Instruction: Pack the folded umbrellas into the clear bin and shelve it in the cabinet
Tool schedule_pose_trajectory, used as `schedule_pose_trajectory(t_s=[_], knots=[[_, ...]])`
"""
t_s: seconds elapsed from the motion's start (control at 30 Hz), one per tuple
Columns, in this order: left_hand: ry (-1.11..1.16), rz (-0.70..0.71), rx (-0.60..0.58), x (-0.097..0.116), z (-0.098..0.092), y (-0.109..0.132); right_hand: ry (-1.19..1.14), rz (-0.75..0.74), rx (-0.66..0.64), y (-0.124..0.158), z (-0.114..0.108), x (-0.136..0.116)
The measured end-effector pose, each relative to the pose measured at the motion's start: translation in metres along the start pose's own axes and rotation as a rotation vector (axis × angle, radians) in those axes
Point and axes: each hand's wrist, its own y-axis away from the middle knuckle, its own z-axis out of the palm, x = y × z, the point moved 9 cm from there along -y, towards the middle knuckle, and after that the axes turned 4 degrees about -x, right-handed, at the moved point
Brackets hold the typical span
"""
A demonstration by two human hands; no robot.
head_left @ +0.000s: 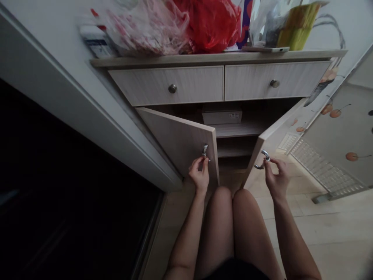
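Observation:
In front of my knees the two lower doors of a pale wood cabinet stand partly swung out. My left hand (200, 173) pinches the metal door handle (205, 149) of the left cabinet door (183, 134). With thumb and fingers closed, my right hand (276, 177) grips the curved handle (265, 154) of the right cabinet door (272, 136). Between the doors the dark inside shows shelves (234, 130), and a light-coloured box (222, 116) sits on the upper one. The lower part of the inside is too dark to make out.
Two drawers with round knobs (172, 88) lie above the doors. On the cabinet top (163, 60) are a pinkish plastic bag (148, 29), a red bag (212, 25), a white bottle (97, 41) and a yellow container (300, 27). A cherry-patterned panel (344, 128) stands at right.

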Motion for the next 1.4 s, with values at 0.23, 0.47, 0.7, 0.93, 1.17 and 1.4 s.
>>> schedule_pose_trajectory(t_s=[0.23,0.47,0.7,0.93,1.17,1.4], knots=[[-0.061,0.067,-0.049,0.003,0.036,-0.015,0.029,-0.020,-0.028,-0.028,0.078,-0.029],[-0.156,0.072,-0.106,0.003,0.073,-0.038,0.086,0.025,-0.084,-0.050,0.126,-0.031],[-0.239,0.045,-0.119,0.000,0.098,-0.056,0.091,0.049,-0.160,-0.070,0.160,-0.030],[-0.258,0.025,-0.182,-0.002,0.120,-0.074,0.167,0.056,-0.182,-0.085,0.182,-0.032],[-0.292,-0.007,-0.216,-0.009,0.133,-0.087,0.208,0.028,-0.168,-0.094,0.195,-0.030],[-0.299,-0.025,-0.222,-0.014,0.142,-0.096,0.197,0.045,-0.205,-0.102,0.208,-0.027]])
